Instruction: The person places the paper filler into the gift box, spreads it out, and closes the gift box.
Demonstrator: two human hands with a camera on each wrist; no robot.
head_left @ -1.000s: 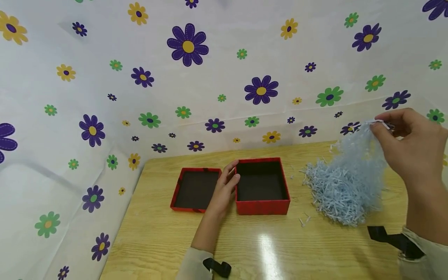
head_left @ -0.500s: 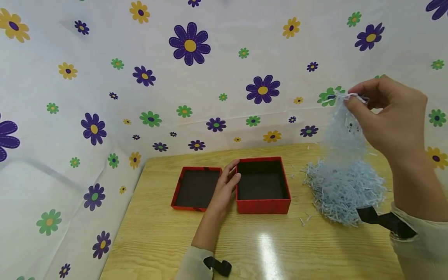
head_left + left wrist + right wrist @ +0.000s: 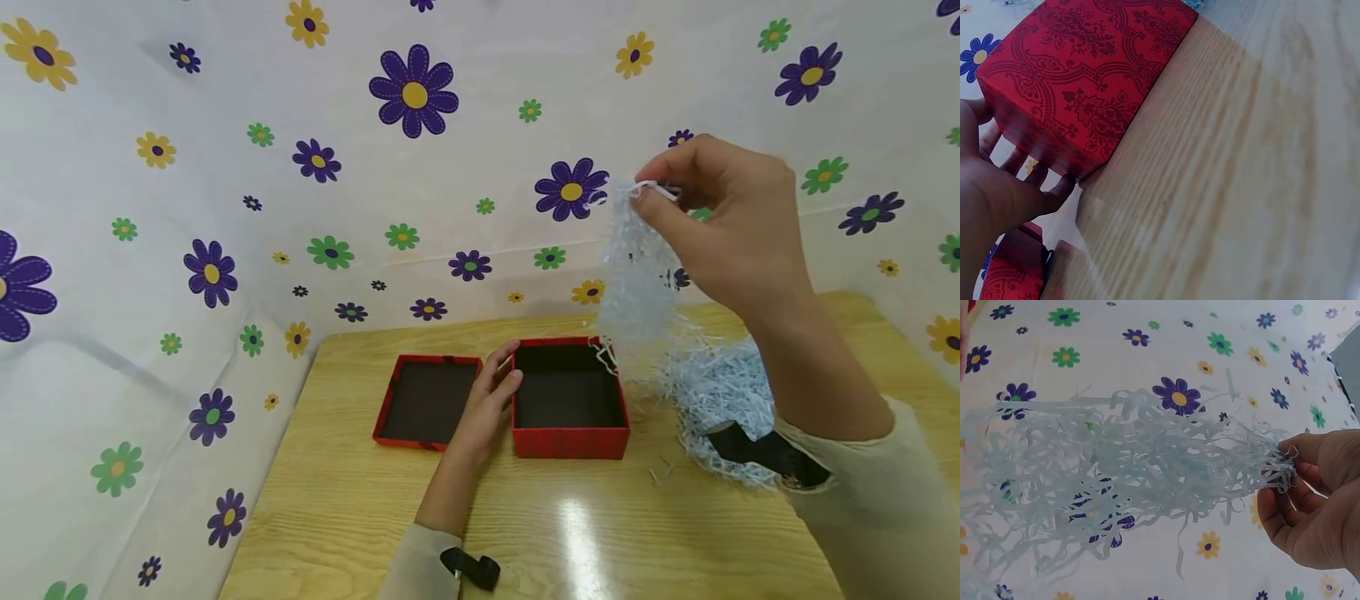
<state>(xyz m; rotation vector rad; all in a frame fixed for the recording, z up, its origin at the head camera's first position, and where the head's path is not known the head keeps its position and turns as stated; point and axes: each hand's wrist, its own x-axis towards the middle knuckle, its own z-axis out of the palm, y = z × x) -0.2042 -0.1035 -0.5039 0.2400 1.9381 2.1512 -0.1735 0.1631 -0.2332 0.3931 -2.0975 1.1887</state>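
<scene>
High above the table my right hand (image 3: 731, 221) pinches a hanging tuft of pale blue shredded paper (image 3: 637, 275) between thumb and fingertips. Strands dangle down beside the back right corner of the open red box (image 3: 570, 444), whose black inside holds nothing visible. The right wrist view has the loose shredded paper (image 3: 1147, 456) fanned out from the pinching fingers. Against the box's left wall rests my left hand (image 3: 483, 408), fingers spread. In the left wrist view, its fingertips touch the patterned side of the red box (image 3: 1085, 69).
Left of the box, the red lid (image 3: 427, 400) lies with its black inside up. A heap of pale blue shredded paper (image 3: 720, 392) sits to the right, partly behind my right forearm. A few stray strands (image 3: 660, 472) lie on the wooden table (image 3: 337, 500). A flowered cloth (image 3: 480, 158) hangs behind.
My right hand has lifted the tuft of shredded paper off the heap and carried it up and left toward the box. My left hand stays at the box's side.
</scene>
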